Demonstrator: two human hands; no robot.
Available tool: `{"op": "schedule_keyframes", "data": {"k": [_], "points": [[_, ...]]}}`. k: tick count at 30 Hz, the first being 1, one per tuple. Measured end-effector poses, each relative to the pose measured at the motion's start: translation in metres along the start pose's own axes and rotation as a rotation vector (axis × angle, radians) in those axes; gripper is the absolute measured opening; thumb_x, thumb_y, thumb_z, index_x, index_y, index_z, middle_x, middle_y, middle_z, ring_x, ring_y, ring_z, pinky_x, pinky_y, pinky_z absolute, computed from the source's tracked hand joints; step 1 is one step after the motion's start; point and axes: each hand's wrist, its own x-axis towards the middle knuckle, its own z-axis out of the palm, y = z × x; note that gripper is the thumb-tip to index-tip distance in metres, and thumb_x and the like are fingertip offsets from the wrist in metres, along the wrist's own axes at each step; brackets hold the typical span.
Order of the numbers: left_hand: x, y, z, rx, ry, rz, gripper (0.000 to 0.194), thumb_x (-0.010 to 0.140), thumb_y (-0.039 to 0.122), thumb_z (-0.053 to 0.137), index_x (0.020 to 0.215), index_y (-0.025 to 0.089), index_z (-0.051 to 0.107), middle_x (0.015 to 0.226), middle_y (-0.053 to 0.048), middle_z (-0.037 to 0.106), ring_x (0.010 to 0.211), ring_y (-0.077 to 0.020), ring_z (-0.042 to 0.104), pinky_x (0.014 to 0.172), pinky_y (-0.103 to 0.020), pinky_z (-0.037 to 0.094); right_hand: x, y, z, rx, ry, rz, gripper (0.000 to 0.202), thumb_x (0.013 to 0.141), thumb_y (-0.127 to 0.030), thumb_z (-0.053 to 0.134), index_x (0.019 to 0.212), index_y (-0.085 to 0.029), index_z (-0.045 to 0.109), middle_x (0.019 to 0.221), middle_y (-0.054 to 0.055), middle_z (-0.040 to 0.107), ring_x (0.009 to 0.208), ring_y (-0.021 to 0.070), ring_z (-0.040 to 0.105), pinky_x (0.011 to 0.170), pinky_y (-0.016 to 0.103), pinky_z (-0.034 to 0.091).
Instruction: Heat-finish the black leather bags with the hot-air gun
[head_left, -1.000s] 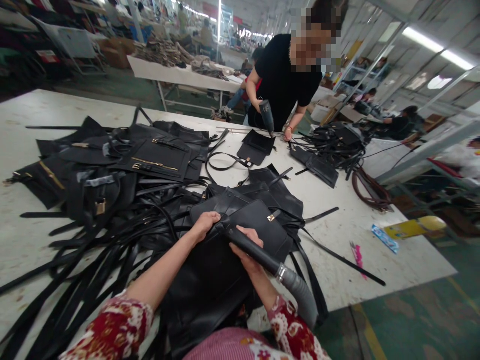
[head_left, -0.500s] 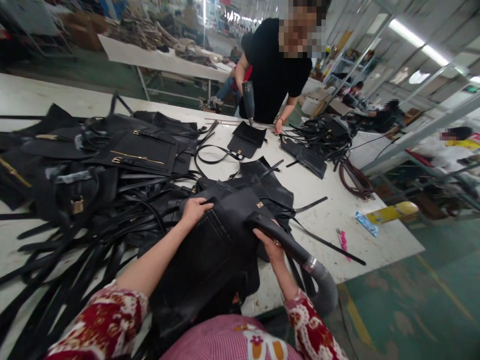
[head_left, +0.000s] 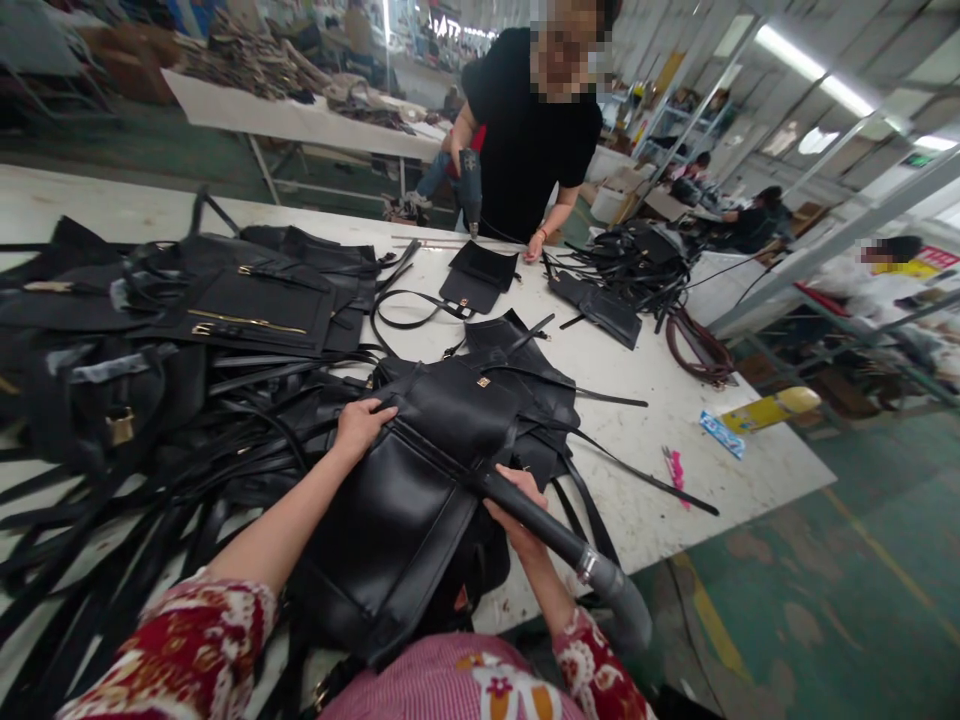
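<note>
the black bag (head_left: pixel 397 500) is pinched at its upper edge by the left hand (head_left: pixel 361 430) — to that hand's right, the black hose nozzle (head_left: pixel 536 515) is gripped by the right hand (head_left: pixel 523 510), its tip at the bag.

I observe red sleeves (head_left: pixel 199 635) patterned in white and tan, a pink finely checked garment (head_left: pixel 420 675), glossy black bags (head_left: pixel 397 500) with gold-coloured fittings, a white tabletop (head_left: pixel 637 480), a yellow can (head_left: pixel 772 408), a blue-and-white packet (head_left: pixel 721 434) and green flooring (head_left: pixel 847 580) marked with yellow lines.
</note>
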Motion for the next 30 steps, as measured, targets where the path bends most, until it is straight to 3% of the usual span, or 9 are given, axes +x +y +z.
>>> {"op": "schedule_keyframes", "data": {"k": [3,6,9,11,13,15,19,25,30], "points": [[-0.005,0.007,-0.003,0.099,0.046,0.053,0.024,0.06,0.039,0.07,0.071,0.018,0.067,0.083,-0.009,0.072,0.094,-0.0311,0.063,0.083,-0.035,0.045,0.01,-0.001,0.011,0.078,0.042,0.068,0.038,0.072,-0.031,0.073,0.109,-0.026,0.066,0.107,0.004,0.067,0.102,0.0246,0.062,0.096,0.043,0.046],[-0.021,0.022,-0.003,0.194,0.113,0.091,0.026,0.066,0.033,0.067,0.087,0.018,0.068,0.101,-0.012,0.069,0.105,-0.0339,0.057,0.091,-0.042,0.04,0.016,-0.001,0.005,0.129,0.171,0.137,0.041,0.072,-0.034,0.073,0.111,-0.023,0.064,0.108,0.005,0.068,0.101,0.0239,0.063,0.097,0.043,0.046],[-0.05,0.045,0.011,0.331,0.133,0.382,0.04,0.075,0.023,0.058,0.114,0.02,0.061,0.127,-0.013,0.055,0.122,-0.0325,0.044,0.101,-0.046,0.031,0.013,0.001,-0.014,0.073,0.306,0.192,0.045,0.069,-0.039,0.075,0.108,-0.019,0.064,0.101,0.007,0.07,0.091,0.024,0.066,0.092,0.042,0.05],[-0.071,0.062,0.029,0.419,-0.095,0.653,0.04,0.079,0.018,0.052,0.119,0.022,0.058,0.126,-0.01,0.054,0.12,-0.0272,0.047,0.101,-0.04,0.033,0.007,0.003,-0.027,0.028,0.346,0.231,0.044,0.066,-0.041,0.077,0.102,-0.018,0.066,0.096,0.006,0.072,0.086,0.0243,0.067,0.087,0.041,0.052],[-0.087,0.074,0.052,0.48,-0.427,0.758,0.036,0.08,0.016,0.05,0.112,0.024,0.062,0.116,-0.007,0.058,0.107,-0.0226,0.055,0.092,-0.033,0.041,-0.001,0.005,-0.035,0.011,0.305,0.245,0.044,0.066,-0.043,0.077,0.101,-0.019,0.067,0.097,0.006,0.072,0.089,0.0248,0.066,0.087,0.041,0.053],[-0.095,0.081,0.073,0.524,-0.616,0.721,0.033,0.075,0.013,0.053,0.102,0.025,0.067,0.106,-0.005,0.059,0.093,-0.0209,0.059,0.081,-0.03,0.044,-0.008,0.009,-0.038,0.029,0.244,0.238,0.045,0.068,-0.044,0.075,0.104,-0.021,0.066,0.103,0.006,0.07,0.094,0.0248,0.065,0.09,0.041,0.052],[-0.093,0.083,0.097,0.525,-0.653,0.645,0.022,0.069,0.01,0.058,0.076,0.025,0.072,0.093,-0.004,0.061,0.085,-0.0207,0.06,0.073,-0.029,0.043,-0.015,0.02,-0.036,0.096,0.225,0.251,0.047,0.067,-0.043,0.076,0.108,-0.022,0.066,0.107,0.005,0.069,0.099,0.0246,0.064,0.096,0.042,0.049],[-0.084,0.078,0.101,0.368,-0.746,0.443,0.015,0.063,0.014,0.061,0.065,0.023,0.072,0.067,0.0,0.065,0.069,-0.0181,0.06,0.063,-0.027,0.042,-0.003,0.02,-0.017,0.189,0.171,0.214,0.042,0.069,-0.035,0.076,0.107,-0.022,0.065,0.11,0.005,0.067,0.104,0.0241,0.061,0.099,0.044,0.046],[-0.083,0.071,0.102,0.193,-0.801,0.216,0.017,0.064,0.021,0.055,0.067,0.017,0.07,0.043,0.003,0.05,0.039,-0.0119,0.046,0.043,-0.024,0.034,0.01,0.002,-0.007,0.249,0.22,0.202,0.046,0.072,-0.034,0.074,0.115,-0.021,0.062,0.106,0.006,0.069,0.095,0.0229,0.064,0.095,0.043,0.049]]}}
